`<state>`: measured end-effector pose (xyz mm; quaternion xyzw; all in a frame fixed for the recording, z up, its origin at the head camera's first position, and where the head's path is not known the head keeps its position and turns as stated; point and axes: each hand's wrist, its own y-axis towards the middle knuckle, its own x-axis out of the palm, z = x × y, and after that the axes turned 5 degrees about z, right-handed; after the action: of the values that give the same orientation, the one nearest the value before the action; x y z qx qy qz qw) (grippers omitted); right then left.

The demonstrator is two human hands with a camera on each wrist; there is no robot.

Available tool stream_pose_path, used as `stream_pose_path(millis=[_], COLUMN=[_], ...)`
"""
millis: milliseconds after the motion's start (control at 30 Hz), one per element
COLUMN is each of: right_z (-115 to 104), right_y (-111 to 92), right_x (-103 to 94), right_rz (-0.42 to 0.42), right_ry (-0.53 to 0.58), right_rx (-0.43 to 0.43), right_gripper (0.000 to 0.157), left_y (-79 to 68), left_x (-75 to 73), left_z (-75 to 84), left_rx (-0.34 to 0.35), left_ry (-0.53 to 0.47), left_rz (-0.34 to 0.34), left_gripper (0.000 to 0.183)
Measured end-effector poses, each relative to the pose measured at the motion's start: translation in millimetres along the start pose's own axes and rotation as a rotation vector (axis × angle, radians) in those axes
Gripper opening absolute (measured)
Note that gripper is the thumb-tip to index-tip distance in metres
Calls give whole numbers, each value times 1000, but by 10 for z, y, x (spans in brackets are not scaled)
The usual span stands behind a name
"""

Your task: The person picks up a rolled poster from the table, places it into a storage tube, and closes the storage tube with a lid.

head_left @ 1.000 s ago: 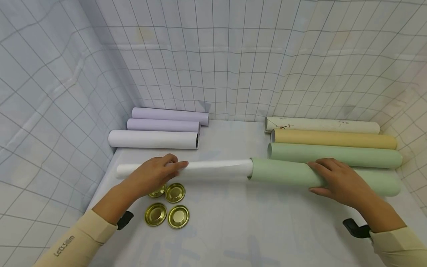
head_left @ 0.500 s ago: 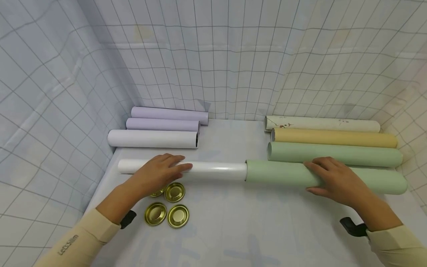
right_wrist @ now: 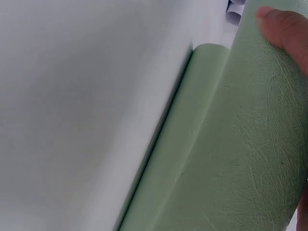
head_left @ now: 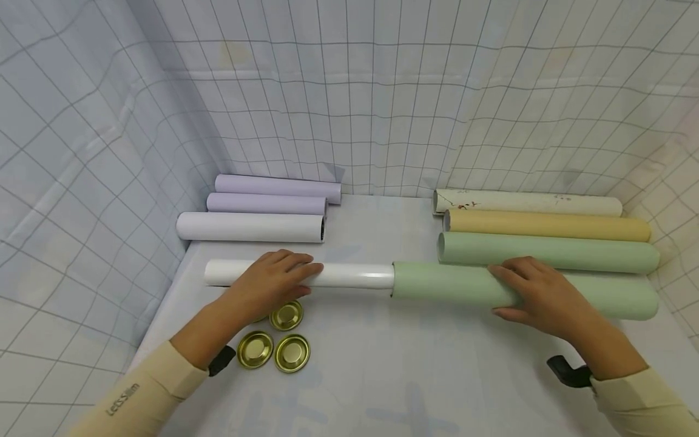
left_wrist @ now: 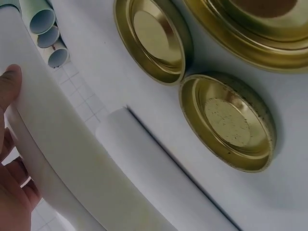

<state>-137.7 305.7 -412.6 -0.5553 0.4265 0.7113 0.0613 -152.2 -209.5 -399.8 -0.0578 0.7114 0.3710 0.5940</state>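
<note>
In the head view a thin white paper roll (head_left: 355,276) lies level, its right end inside the wider green paper roll (head_left: 437,284). My left hand (head_left: 273,280) grips the white roll near its left part. The left wrist view shows the thumb (left_wrist: 10,84) on top of the white roll (left_wrist: 57,120) and fingers curled at its other side. Across the middle of the green roll, my right hand (head_left: 540,294) holds it. Its thumb (right_wrist: 284,29) lies along the textured green surface (right_wrist: 245,125) in the right wrist view; most of the fingers are hidden.
Several shallow gold metal lids (head_left: 292,353) lie just in front of my left hand. Behind it are a thicker white roll (head_left: 251,227) and two lilac rolls (head_left: 267,203). At the right rest a second green roll (head_left: 546,252), a yellow roll (head_left: 546,226) and a floral-printed roll (head_left: 524,203).
The white roll and my left hand have moved right, while the green roll's left edge and my right hand have shifted left. Less of the white roll shows outside the green one.
</note>
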Motion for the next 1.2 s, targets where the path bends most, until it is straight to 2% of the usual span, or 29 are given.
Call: stream_pose_path(millis=[233,467,633,833,967,1200], right_z=[-64,-130,-190,-255,-283,-284], right_y=[30,60,83,82,68,62], right_x=[45,77,104,138,139,135], right_rz=[3,-24,-7,-10,-21,-18], right_ry=[10,34,39,50,46,36], right_rx=[-2,15,19,37,44,34], right_gripper=[78,74,74,75,73,75], left_y=[92,134,129,114,107,57], left_x=[-32,-19,8,45,49,27], left_z=[108,187,246,312,346,337], left_rx=[-17,-10,-19,-43,-36,-34], left_ry=[15,8,9,15,12,30], left_rz=[-8,24,46,39,44,47], left_gripper=[53,52,53,54,56,62])
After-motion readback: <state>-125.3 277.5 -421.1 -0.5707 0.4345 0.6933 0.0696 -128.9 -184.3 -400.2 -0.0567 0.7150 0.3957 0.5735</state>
